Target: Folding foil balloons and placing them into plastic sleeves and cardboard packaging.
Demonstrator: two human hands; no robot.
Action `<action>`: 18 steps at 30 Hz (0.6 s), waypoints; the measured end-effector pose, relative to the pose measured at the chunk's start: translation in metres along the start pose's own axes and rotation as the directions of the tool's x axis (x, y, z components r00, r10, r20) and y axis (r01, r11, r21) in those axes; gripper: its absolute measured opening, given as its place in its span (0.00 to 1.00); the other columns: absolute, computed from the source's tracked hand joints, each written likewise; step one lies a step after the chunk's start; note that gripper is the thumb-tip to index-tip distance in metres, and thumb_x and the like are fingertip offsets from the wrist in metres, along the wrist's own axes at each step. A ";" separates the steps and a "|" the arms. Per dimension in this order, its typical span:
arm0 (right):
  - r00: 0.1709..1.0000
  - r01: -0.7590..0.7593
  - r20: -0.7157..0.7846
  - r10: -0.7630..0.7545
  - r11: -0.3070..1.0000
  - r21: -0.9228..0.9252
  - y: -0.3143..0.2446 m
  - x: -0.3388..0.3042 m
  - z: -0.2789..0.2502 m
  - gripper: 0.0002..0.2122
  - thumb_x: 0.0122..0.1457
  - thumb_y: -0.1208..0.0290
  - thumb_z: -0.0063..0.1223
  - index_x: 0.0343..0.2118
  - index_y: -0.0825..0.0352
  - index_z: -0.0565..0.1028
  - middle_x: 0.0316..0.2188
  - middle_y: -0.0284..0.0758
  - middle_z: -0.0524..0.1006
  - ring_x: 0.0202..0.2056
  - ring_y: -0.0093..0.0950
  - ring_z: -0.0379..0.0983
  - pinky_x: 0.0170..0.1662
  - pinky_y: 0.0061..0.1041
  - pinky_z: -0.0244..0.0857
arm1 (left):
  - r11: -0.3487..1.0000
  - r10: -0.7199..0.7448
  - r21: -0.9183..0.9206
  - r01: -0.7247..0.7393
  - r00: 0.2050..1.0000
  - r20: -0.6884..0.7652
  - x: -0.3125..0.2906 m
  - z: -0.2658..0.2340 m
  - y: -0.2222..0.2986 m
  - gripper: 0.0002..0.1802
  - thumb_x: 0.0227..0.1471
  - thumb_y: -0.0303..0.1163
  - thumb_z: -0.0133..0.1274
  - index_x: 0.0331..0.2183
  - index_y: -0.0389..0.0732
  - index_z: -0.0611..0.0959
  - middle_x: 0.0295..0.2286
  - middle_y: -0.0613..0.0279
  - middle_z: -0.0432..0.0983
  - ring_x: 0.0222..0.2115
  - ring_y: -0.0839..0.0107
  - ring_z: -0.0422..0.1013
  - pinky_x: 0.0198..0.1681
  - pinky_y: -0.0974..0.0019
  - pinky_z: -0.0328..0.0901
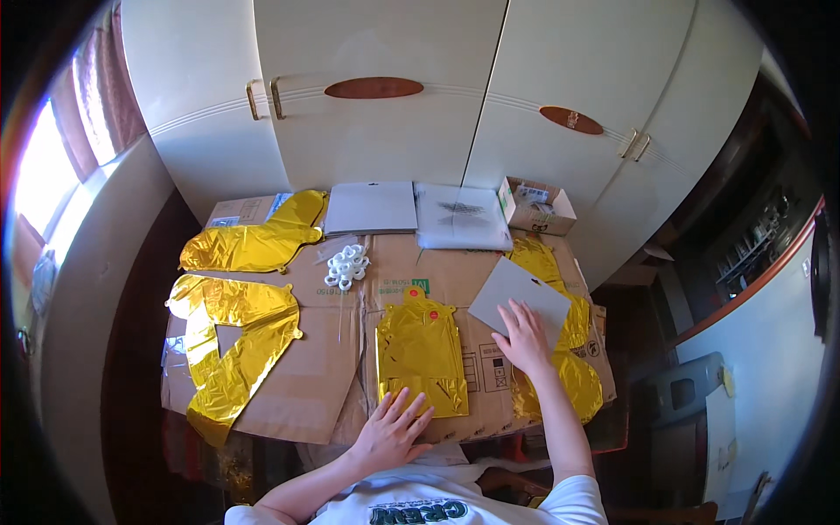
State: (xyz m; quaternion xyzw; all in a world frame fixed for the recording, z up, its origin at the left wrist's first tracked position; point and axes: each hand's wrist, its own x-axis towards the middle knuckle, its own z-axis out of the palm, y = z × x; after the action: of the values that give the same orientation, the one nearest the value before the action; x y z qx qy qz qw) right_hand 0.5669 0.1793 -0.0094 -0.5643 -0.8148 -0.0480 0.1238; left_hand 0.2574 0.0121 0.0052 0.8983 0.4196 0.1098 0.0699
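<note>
A folded gold foil balloon (422, 346) lies flat on the cardboard in front of me, with small red dots near its top tab. My left hand (398, 427) rests on its lower edge, fingers spread. Over to the right, my right hand (525, 339) lies with outstretched fingers on a pale grey card (534, 293) that has a hanging slot. The card sits tilted, partly covering another gold foil balloon (573, 376). On the left side are two more flat gold foil shapes, one farther back (254, 241) and one nearer, bent (254, 306).
Flattened cardboard (306, 385) covers the table. Along its back are a stack of grey cards (372, 210), clear plastic bags (462, 229) and a small open box (560, 214). White rings (347, 265) are heaped mid-table. Cabinet doors (376, 140) rise behind; a grey plastic stool (687, 385) stands right.
</note>
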 end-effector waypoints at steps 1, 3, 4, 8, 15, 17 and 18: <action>1.000 -0.009 0.015 0.010 1.000 -0.023 -0.001 0.003 0.000 0.27 0.57 0.59 0.55 0.58 0.62 0.65 0.61 0.44 0.62 0.61 0.46 0.58 0.60 0.52 0.54 | 1.000 -0.011 0.005 0.011 1.000 0.015 -0.001 0.001 0.000 0.37 0.55 0.57 0.49 0.59 0.45 0.68 0.59 0.49 0.60 0.62 0.45 0.52 0.63 0.40 0.47; 1.000 0.021 -0.020 -0.022 0.997 -0.077 0.003 0.007 0.005 0.26 0.58 0.60 0.55 0.57 0.63 0.66 0.57 0.45 0.66 0.59 0.45 0.62 0.58 0.49 0.59 | 1.000 -0.027 0.015 0.026 0.999 0.047 -0.004 0.007 0.000 0.39 0.55 0.61 0.46 0.61 0.48 0.66 0.60 0.48 0.58 0.63 0.43 0.49 0.63 0.37 0.43; 0.996 0.055 -0.065 -0.062 0.993 -0.109 0.010 0.007 0.014 0.25 0.58 0.61 0.54 0.56 0.65 0.67 0.54 0.46 0.69 0.56 0.45 0.66 0.56 0.45 0.63 | 0.999 -0.028 0.016 0.027 0.999 0.045 -0.004 0.009 -0.001 0.40 0.55 0.62 0.46 0.61 0.48 0.65 0.60 0.48 0.58 0.63 0.43 0.49 0.63 0.36 0.43; 0.964 0.165 -0.158 -0.212 0.949 -0.267 0.026 0.009 0.037 0.17 0.56 0.67 0.53 0.47 0.68 0.73 0.40 0.43 0.79 0.43 0.38 0.77 0.46 0.33 0.73 | 0.999 -0.026 0.035 0.024 0.998 0.053 -0.002 0.010 0.000 0.42 0.53 0.64 0.46 0.61 0.48 0.65 0.60 0.48 0.58 0.63 0.43 0.49 0.63 0.35 0.41; 0.963 0.121 -0.180 -0.199 0.921 -0.370 -0.001 0.019 -0.019 0.09 0.50 0.76 0.53 0.36 0.66 0.76 0.32 0.34 0.81 0.32 0.26 0.80 0.32 0.24 0.73 | 0.998 -0.042 0.051 0.040 0.998 0.043 -0.001 0.011 0.001 0.43 0.52 0.63 0.47 0.61 0.44 0.65 0.60 0.48 0.58 0.63 0.47 0.50 0.63 0.37 0.43; 0.913 0.123 -0.334 -0.236 0.937 -0.327 -0.008 0.017 -0.034 0.09 0.50 0.76 0.55 0.36 0.66 0.76 0.32 0.33 0.81 0.30 0.26 0.79 0.29 0.24 0.72 | 0.998 -0.067 0.006 0.067 0.998 0.000 -0.002 0.011 0.001 0.44 0.52 0.61 0.49 0.60 0.40 0.65 0.60 0.46 0.58 0.63 0.46 0.50 0.63 0.39 0.45; 0.857 0.172 -0.410 -0.312 0.923 -0.343 -0.016 0.013 -0.045 0.09 0.50 0.75 0.56 0.36 0.65 0.77 0.31 0.33 0.81 0.29 0.26 0.78 0.30 0.24 0.72 | 0.996 -0.084 -0.029 0.083 0.996 -0.034 -0.002 0.009 0.000 0.44 0.52 0.59 0.51 0.60 0.38 0.65 0.59 0.45 0.58 0.62 0.46 0.51 0.64 0.41 0.45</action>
State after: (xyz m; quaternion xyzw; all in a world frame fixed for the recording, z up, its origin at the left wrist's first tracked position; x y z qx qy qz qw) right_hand 0.5547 0.1753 0.0386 -0.4410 -0.8113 -0.3152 0.2192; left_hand 0.2590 0.0103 -0.0038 0.8769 0.4563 0.1283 0.0794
